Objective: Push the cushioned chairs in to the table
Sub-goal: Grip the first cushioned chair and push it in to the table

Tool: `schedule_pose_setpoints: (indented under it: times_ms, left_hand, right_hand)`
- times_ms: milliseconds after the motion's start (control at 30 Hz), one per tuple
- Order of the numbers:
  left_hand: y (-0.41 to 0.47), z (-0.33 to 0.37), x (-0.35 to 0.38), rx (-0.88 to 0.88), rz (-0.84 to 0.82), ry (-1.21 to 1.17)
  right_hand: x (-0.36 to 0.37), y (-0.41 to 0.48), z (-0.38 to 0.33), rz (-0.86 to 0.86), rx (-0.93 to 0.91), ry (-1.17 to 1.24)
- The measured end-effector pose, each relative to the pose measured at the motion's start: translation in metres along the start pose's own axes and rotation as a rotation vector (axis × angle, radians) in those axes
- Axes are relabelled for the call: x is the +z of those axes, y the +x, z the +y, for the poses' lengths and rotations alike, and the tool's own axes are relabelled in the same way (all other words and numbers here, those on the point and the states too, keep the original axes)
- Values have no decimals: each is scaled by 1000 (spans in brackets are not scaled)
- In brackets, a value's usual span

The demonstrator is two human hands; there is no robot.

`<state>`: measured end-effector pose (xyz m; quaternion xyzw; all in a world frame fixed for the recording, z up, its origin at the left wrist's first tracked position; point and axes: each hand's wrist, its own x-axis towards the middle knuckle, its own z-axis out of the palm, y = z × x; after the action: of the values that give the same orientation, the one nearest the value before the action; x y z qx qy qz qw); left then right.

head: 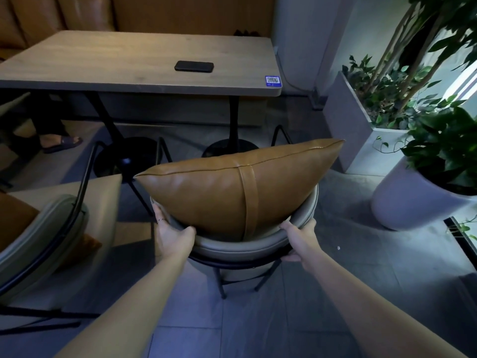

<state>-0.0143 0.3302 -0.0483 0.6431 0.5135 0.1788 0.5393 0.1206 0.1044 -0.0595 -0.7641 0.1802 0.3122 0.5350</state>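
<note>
Grey floor tiles [258, 332] run under a rectangular wood-grain surface [103, 63] with rounded corners, black legs and round black bases; tan leather seating lines the wall behind it. White planters [402, 202] with leafy greenery stand at the right. Near the surface, not yet tucked under, sits the cushioned chair [240, 248], its curved grey padded backrest on a thin black metal frame, with a plump tan leather cushion [219, 195] (a strap runs down its middle) leaning against it. A second chair [46, 228] stands to the left. Both arms reach forward: the left hand [171, 236] and right hand [300, 236] each have their grip closed on the backrest rim. A dark phone [194, 66] lies flat on the surface.
</note>
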Motion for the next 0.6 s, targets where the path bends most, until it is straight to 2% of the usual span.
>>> schedule_pose_setpoints:
  times_ms: [367,600]
  left_hand:
    - [7,13,15,3,18,26]
    - [11,22,26,31,-35,63]
  right_hand:
    - [-2,20,-15,7,-1,-3]
    - [-13,21,-13,9,-3,38]
